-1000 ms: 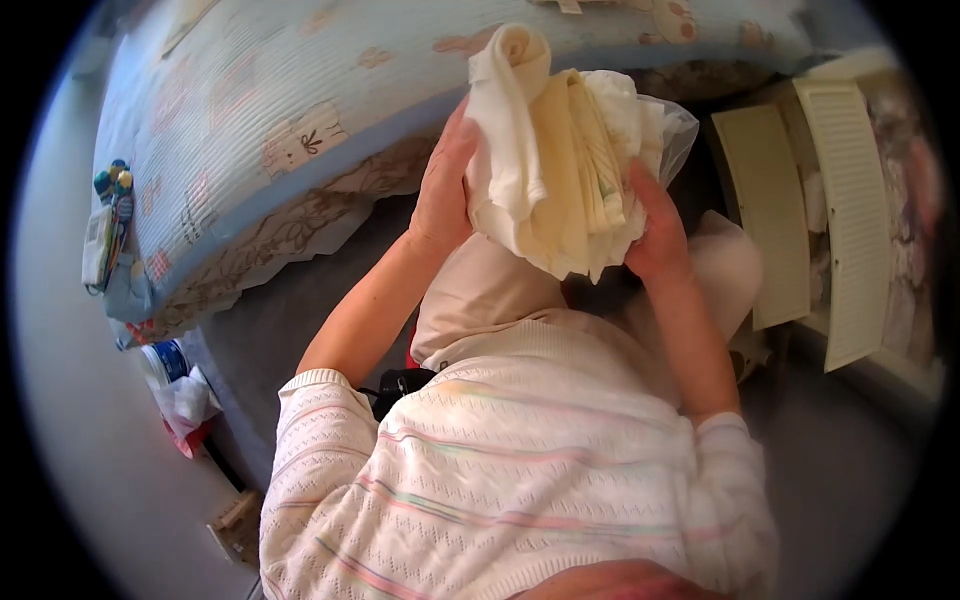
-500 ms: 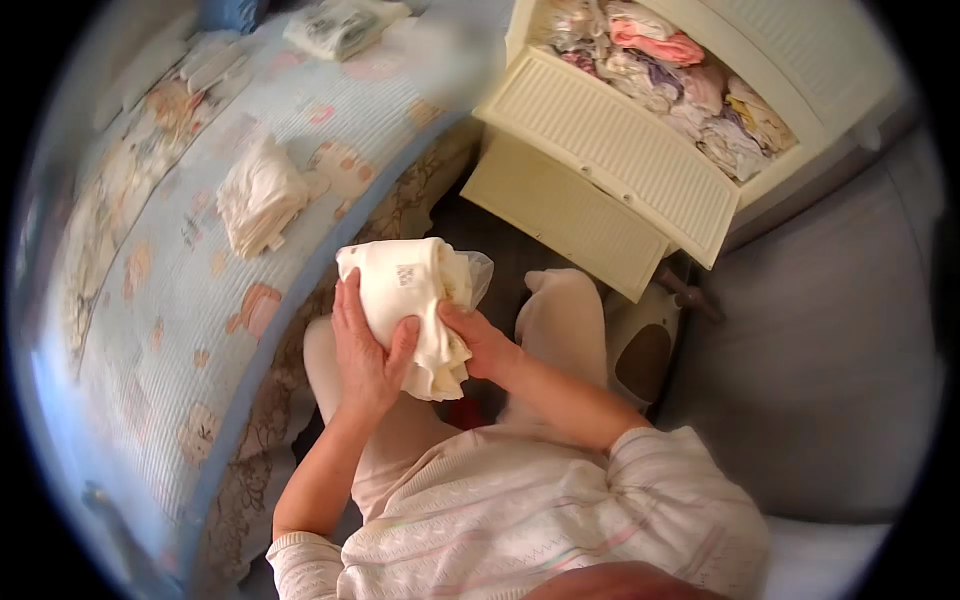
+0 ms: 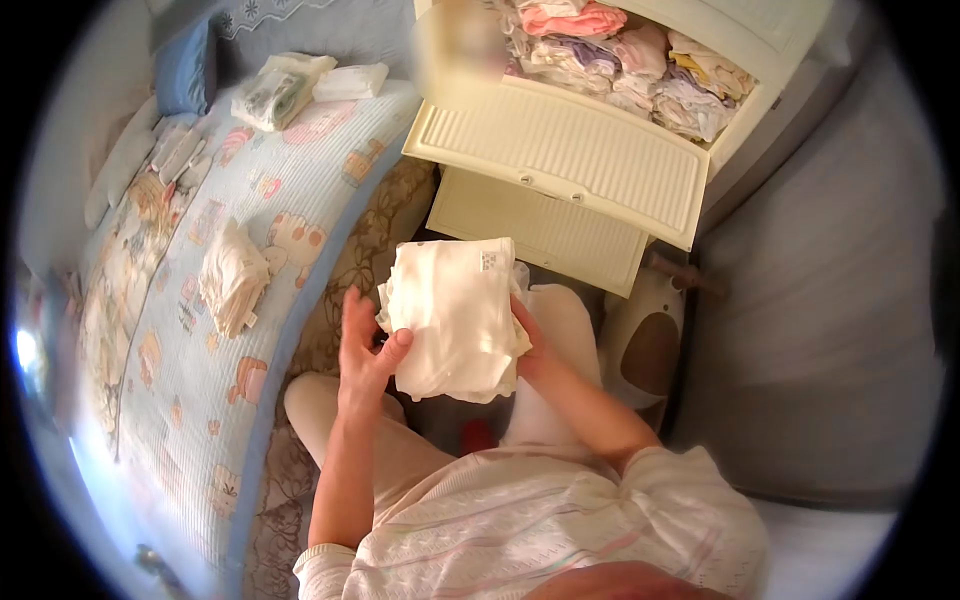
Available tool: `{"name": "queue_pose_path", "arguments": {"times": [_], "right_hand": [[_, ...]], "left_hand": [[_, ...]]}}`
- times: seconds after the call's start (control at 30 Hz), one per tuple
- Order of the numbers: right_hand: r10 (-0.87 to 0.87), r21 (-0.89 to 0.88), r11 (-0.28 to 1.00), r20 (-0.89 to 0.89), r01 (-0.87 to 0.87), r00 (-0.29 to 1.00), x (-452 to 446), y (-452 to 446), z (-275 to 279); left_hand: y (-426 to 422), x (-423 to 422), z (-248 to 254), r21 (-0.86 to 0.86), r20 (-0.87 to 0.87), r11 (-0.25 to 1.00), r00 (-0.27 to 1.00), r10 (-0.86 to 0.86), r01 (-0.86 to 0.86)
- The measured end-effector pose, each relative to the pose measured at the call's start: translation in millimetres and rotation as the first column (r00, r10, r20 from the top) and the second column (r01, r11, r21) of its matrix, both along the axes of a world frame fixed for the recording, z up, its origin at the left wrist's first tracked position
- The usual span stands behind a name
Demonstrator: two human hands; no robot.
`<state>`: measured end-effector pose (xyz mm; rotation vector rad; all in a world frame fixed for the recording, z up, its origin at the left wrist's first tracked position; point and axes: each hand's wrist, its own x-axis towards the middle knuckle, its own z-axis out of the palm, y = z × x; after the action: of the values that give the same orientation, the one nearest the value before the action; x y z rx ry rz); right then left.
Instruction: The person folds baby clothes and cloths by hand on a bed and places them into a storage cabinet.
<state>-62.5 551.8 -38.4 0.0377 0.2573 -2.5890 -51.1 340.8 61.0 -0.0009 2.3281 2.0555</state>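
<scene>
A stack of folded cream clothes (image 3: pixel 455 315) is above my lap, its broad flat side turned up and a small printed mark near the top right corner. My right hand (image 3: pixel 530 340) grips its right edge, with most of the fingers hidden behind the cloth. On the left side, my left hand (image 3: pixel 368 345) is open. Its thumb lies at the lower left edge of the stack, while the fingers are spread apart from the cloth. Some clear, thin material shows at the stack's upper right edge.
To the left is a bed with a patterned quilt (image 3: pixel 190 400), bearing a folded white cloth bundle (image 3: pixel 232 275) and several packs near the head. Ahead, a cream cabinet's flap (image 3: pixel 560 150) hangs down before piled clothes (image 3: pixel 640 60). A grey surface (image 3: pixel 800 350) stands right.
The stack has been turned and flattened from a bent shape, showing its broad face. My left hand's fingers have come off it and spread. The view has shifted.
</scene>
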Motion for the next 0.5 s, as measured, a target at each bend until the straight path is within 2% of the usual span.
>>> {"name": "queue_pose_path", "arguments": {"times": [0.07, 0.13, 0.17, 0.2, 0.23, 0.27, 0.33, 0.4, 0.5], "right_hand": [[-0.102, 0.275, 0.95, -0.171, 0.147, 0.98, 16, 3, 32], [-0.084, 0.285, 0.948, -0.214, 0.144, 0.973, 20, 11, 38], [-0.027, 0.165, 0.985, -0.167, 0.055, 0.986, 15, 19, 28], [0.038, 0.041, 0.999, -0.126, -0.033, 0.991, 11, 25, 24], [0.015, 0.275, 0.961, -0.184, 0.037, 0.983, 13, 28, 43], [0.006, 0.488, 0.865, -0.244, 0.117, 0.97, 21, 31, 65], [-0.02, 0.649, 0.741, -0.231, 0.169, 0.973, 20, 41, 70], [-0.07, 0.611, 0.785, -0.073, 0.101, 0.995, 8, 55, 44], [-0.098, 0.657, 0.741, -0.095, 0.136, 0.991, 1, 73, 31]], "left_hand": [[11, -5, -16, 0.418, 0.162, 0.899, 0.963, -0.217, 0.132], [11, -4, -37, 0.67, 0.375, 0.74, 0.829, -0.414, 0.066], [16, -5, -44, 0.738, 0.358, 0.673, 0.82, -0.446, 0.043], [20, -8, -44, 0.745, 0.345, 0.665, 0.816, -0.464, 0.063], [25, -11, -43, 0.752, 0.332, 0.654, 0.811, -0.482, 0.081], [29, -14, -42, 0.76, 0.32, 0.642, 0.805, -0.501, 0.097], [40, -19, -37, 0.755, 0.316, 0.649, 0.816, -0.484, 0.093], [51, -24, -35, 0.73, 0.315, 0.676, 0.83, -0.46, 0.098], [68, -34, -33, 0.669, 0.316, 0.733, 0.844, -0.434, 0.127]]}}
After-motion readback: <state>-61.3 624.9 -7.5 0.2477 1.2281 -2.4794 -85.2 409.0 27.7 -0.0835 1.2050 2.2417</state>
